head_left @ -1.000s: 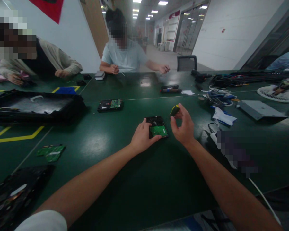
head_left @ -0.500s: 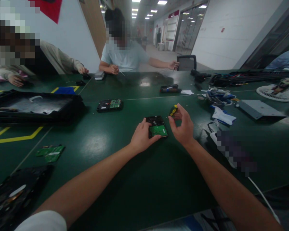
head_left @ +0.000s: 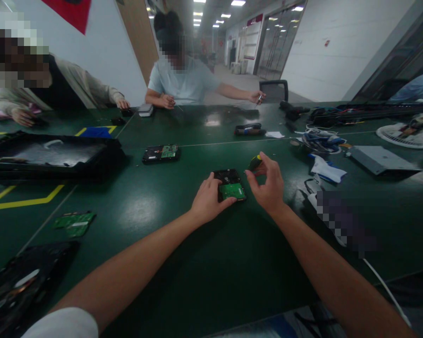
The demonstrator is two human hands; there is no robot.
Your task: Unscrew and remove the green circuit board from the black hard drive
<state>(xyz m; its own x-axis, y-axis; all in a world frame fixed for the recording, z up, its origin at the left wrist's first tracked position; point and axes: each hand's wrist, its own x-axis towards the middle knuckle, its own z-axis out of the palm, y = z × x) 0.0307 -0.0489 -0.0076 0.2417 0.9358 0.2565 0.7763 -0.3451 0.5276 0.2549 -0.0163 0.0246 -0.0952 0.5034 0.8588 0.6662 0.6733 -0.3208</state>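
A hard drive [head_left: 227, 177] lies on the green table with its green circuit board showing. My left hand [head_left: 208, 199] grips its left side, thumb along the near edge and fingers at the far left corner. Just right of the drive, my right hand [head_left: 268, 183] is closed on a screwdriver with a dark green and yellow handle [head_left: 254, 163]. The handle leans up between thumb and fingertips; its shaft is too thin or hidden to make out. A second hard drive [head_left: 160, 153] rests farther off to the left.
At left are a black plastic housing [head_left: 52, 155], loose green circuit boards [head_left: 76, 223] and an opened black drive [head_left: 28, 281]. To the right lie a grey metal box [head_left: 382, 159], a cable bundle [head_left: 322, 141] and a blurred-out item [head_left: 345, 223]. Two co-workers sit opposite.
The screwdriver handle has turned in my right fingers, showing more green and less yellow. My left hand and the drive stay put. The co-worker opposite has shifted a hand slightly.
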